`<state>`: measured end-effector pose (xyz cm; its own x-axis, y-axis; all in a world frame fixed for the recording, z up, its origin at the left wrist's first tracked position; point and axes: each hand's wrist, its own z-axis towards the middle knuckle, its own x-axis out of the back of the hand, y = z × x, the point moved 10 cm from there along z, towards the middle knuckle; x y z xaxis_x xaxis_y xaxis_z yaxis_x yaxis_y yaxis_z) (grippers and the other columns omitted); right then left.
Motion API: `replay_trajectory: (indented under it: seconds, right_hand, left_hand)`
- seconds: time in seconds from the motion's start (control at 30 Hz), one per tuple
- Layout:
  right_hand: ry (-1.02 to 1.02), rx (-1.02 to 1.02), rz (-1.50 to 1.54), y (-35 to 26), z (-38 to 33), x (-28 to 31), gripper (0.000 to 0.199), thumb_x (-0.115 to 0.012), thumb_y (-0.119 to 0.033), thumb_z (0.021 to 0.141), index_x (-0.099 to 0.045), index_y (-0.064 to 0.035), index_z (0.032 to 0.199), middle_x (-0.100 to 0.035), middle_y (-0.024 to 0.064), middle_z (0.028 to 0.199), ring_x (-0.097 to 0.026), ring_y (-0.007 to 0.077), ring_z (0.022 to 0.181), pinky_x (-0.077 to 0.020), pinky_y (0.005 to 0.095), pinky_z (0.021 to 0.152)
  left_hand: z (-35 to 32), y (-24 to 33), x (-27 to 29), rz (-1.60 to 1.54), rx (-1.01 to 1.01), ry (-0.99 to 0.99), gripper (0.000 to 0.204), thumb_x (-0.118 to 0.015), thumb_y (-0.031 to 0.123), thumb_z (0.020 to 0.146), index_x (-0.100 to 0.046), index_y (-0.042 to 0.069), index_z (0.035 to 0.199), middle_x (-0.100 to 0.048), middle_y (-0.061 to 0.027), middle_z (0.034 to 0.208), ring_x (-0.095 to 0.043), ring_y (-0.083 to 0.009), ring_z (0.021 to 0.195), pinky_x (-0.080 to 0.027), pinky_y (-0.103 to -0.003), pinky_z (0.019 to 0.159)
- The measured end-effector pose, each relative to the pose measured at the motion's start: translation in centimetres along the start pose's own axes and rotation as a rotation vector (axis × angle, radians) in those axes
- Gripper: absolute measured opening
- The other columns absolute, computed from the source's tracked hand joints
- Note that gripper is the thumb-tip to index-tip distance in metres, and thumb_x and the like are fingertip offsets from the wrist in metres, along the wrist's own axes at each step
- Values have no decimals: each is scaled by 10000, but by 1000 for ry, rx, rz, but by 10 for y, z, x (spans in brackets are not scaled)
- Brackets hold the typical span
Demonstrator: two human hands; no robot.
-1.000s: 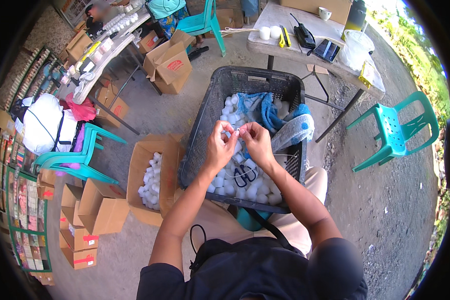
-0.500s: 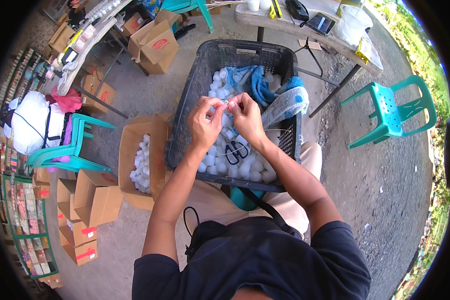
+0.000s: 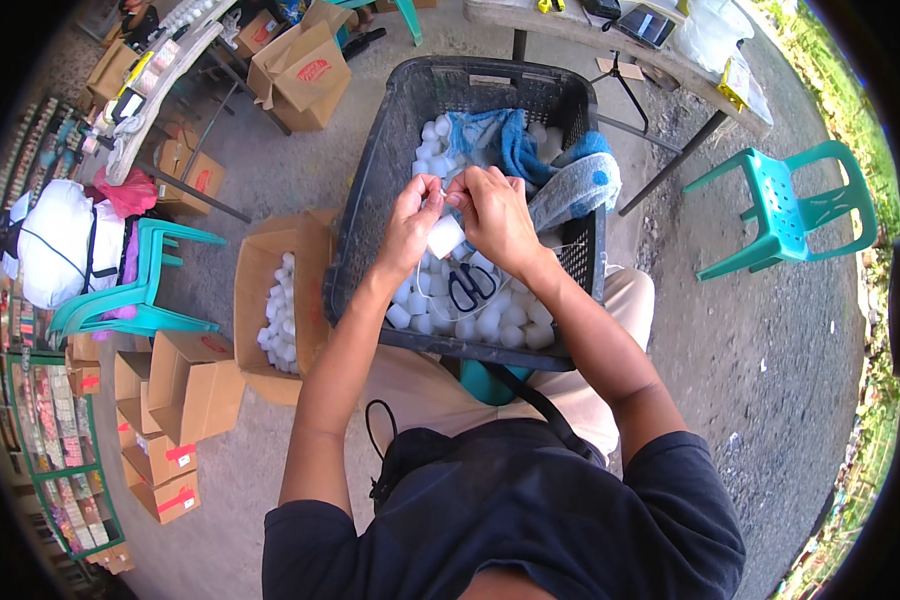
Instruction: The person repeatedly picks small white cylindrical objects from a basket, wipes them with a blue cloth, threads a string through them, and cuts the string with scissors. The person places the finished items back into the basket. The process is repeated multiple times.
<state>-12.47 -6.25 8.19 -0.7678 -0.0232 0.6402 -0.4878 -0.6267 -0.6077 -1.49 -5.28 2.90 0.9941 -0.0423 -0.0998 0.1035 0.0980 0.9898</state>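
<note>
Over a black plastic crate (image 3: 366,200), my left hand (image 3: 406,228) and my right hand (image 3: 497,222) meet with their fingertips pinched together. A thin white string seems to be between them, mostly covered by the fingers. Just below hangs a white cylindrical piece (image 3: 446,237), close to both hands. Many similar white pieces (image 3: 489,322) lie loose in the crate. Scissors with dark blue handles (image 3: 470,288) rest on them, their blades hidden. A blue and grey towel (image 3: 518,150) drapes across the crate's far right part.
Left of the crate stands an open cardboard box (image 3: 258,262) of white pieces. Stacked green chairs (image 3: 155,290) and more boxes (image 3: 192,385) are farther left. A table (image 3: 610,50) stands beyond the crate, with a green chair (image 3: 782,210) at the right.
The white cylindrical piece now hangs beneath my fingers, where a small string loop showed before. My right hand has turned so its back covers more of the pinch. The view has shifted slightly.
</note>
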Motion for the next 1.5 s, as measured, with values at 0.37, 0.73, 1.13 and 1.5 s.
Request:
replay_trajectory:
  seconds: [0.37,0.73,1.13,1.5]
  right_hand:
    - [-63,-96,250,11,0,-4,209,-636,-207,882,-613,-6,935,-625,144,865,-608,273,788,-469,388,706]
    - [-59,-127,278,4,1,-23,169,-603,-132,896,-591,26,837,-627,111,691,-567,170,591,-449,325,575]
    - [-935,-17,-470,95,-113,-199,371,-665,-353,812,-665,3,914,-682,182,961,-667,326,923,-537,389,802]
    - [-629,-813,1282,38,-51,-77,466,-646,-104,868,-463,-43,1292,-653,82,964,-578,78,642,-490,201,542]
  left_hand:
    - [3,-3,40,-405,-58,308,69,-402,179,1017,-420,113,1004,-502,-31,937,-601,-150,810,-586,-370,657]
    - [3,21,8,-314,-226,73,455,-484,396,971,-467,25,1233,-577,-160,1201,-585,-245,1084,-461,-368,949]
    - [-85,12,13,-227,111,-62,426,-477,397,983,-476,78,1266,-551,-20,827,-352,-22,563,-304,-169,513]
    - [-100,37,25,369,-98,141,454,-576,338,953,-514,-10,1238,-615,-61,912,-553,-95,784,-466,-242,683]
